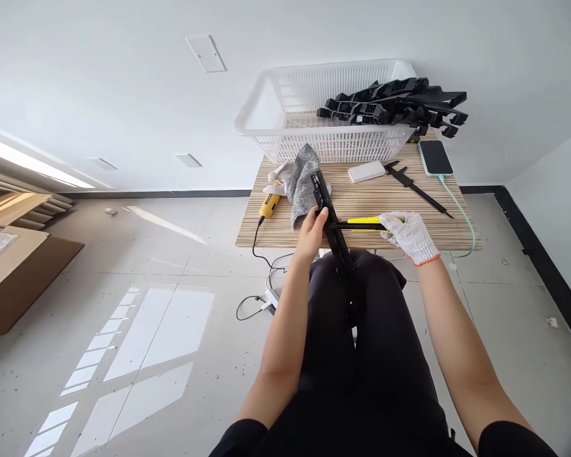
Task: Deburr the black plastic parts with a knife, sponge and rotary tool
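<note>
My bare left hand (311,233) is closed around a long black plastic part (335,238), which slants from above the table's front edge down between my legs. In my right hand (406,235), which wears a white knit glove with an orange cuff, is a yellow and black utility knife (364,223). The knife points left, and its tip end meets the black part just right of my left thumb. Whether the blade touches the plastic is too small to tell. Behind the part lies a grey cloth (304,184).
On the wooden table (285,238) a white basket (295,136) holds several black parts (390,105). A yellow corded tool (269,203), a white glove (280,174), a white box (366,171), black calipers (416,185) and a phone (434,157) on a cable lie around. A cardboard box (23,273) stands left.
</note>
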The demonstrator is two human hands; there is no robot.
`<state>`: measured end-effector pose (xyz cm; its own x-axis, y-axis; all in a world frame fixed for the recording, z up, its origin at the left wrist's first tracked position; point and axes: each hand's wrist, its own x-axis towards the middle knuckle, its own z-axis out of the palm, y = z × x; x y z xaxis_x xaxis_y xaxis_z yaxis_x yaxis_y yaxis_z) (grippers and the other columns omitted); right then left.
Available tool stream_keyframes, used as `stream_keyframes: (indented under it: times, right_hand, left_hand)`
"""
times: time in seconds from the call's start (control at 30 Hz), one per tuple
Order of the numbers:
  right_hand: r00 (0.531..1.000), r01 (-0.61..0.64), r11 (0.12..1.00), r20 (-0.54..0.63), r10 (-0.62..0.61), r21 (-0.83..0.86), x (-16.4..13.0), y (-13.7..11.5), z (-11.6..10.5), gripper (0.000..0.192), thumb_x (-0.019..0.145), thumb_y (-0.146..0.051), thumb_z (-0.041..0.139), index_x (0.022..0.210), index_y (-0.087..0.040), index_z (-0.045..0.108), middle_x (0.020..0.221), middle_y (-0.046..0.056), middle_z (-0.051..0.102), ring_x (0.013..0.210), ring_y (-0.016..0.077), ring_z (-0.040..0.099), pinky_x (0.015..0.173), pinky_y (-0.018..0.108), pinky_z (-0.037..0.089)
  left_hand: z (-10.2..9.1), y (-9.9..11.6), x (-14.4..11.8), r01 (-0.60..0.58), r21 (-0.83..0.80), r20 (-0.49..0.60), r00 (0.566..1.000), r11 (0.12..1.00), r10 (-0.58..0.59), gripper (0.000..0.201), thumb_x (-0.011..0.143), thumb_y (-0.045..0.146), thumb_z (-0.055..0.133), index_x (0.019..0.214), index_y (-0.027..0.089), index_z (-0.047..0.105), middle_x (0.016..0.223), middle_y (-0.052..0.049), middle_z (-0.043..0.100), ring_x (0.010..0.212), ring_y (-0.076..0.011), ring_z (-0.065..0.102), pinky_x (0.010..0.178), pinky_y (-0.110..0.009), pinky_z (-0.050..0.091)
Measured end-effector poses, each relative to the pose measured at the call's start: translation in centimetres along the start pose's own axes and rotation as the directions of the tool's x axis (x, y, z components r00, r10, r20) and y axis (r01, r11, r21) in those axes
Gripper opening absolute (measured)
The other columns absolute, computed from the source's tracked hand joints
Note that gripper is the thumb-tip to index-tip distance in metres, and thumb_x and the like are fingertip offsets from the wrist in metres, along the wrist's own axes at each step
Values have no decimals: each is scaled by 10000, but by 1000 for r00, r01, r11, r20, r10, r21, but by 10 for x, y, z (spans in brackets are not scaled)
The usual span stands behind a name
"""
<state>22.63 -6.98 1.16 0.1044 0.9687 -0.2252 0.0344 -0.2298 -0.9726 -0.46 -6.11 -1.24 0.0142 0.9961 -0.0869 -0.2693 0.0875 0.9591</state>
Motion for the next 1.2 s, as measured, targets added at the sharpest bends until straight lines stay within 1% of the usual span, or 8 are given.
stream_keyframes:
  times: [0.13, 0.27, 0.43, 0.57, 0.7, 0.9, 1.07, 1.2]
  right_hand:
    - [998, -10, 999, -69, 12, 33, -1, -4, 0, 407, 640, -526, 875, 689, -183, 661, 714, 8, 612, 545, 94, 611, 458, 179, 503]
    - [998, -16, 999, -60, 19, 52, -2, -5, 0, 461, 575, -541, 905, 670, -184, 630, 670, -10, 577, 519, 89, 591, 410, 168, 450]
    - [999, 35, 997, -33, -33, 75, -4, -4, 0, 478, 582, -536, 903, 630, -177, 590, 636, -23, 540, 486, 69, 547, 396, 159, 408]
    - [998, 18, 997, -61, -14, 71, -3, -4, 0, 465, 597, -526, 891, 632, -185, 577, 567, -38, 491, 472, 84, 548, 349, 154, 317]
    - [996, 11, 995, -86, -2, 100, 1, -3, -1, 428, 622, -531, 870, 681, -188, 621, 543, -48, 464, 472, 100, 559, 332, 160, 293]
    - [989, 101, 992, -113, -93, 71, 9, -2, -2, 439, 612, -544, 876, 728, -178, 664, 606, -21, 572, 501, 93, 576, 381, 166, 395]
    - [999, -2, 1000, -39, 2, 20, 15, -5, -7, 454, 575, -526, 912, 682, -174, 645, 579, -21, 560, 491, 92, 571, 384, 162, 416]
    - [991, 13, 997, -137, -2, 77, 15, -7, -10, 463, 595, -559, 891, 698, -181, 644, 596, -14, 575, 508, 105, 603, 379, 160, 421]
  left_hand:
    - [-3, 4, 6, 14, -126, -45, 999, 992, -20, 347, 850, 471, 717, 1065, 228, 591, 950, -48, 744, 976, -229, 738, 791, -332, 593]
    - [-11, 12, 13, 57, -167, 51, 997, 984, -49, 396, 763, 354, 815, 1085, 230, 620, 1075, -48, 737, 954, -204, 733, 727, -292, 582]
    - [-8, 22, 26, 113, -74, -5, 994, 991, -114, 284, 814, 412, 793, 916, 191, 647, 844, -41, 714, 740, -185, 722, 642, -293, 558]
    - [9, 26, 38, 130, 2, -121, 984, 992, -129, 431, 894, 577, 661, 730, 183, 601, 687, -44, 668, 610, -177, 674, 576, -295, 523]
    - [24, 24, 44, 142, -55, -54, 988, 988, -145, 481, 870, 637, 659, 770, 166, 640, 663, -32, 655, 585, -153, 647, 549, -274, 513]
    - [24, 14, 46, 195, -209, 4, 980, 958, -198, 346, 763, 464, 828, 790, 189, 619, 624, 36, 607, 494, -105, 577, 451, -231, 439]
    - [20, 9, 45, 144, -290, 60, 989, 946, -132, 336, 718, 407, 864, 784, 172, 633, 666, 22, 641, 612, -127, 644, 583, -252, 531]
    - [16, 7, 44, 176, -330, 107, 983, 927, -149, 305, 704, 354, 873, 827, 155, 677, 731, 3, 681, 639, -114, 625, 607, -245, 528]
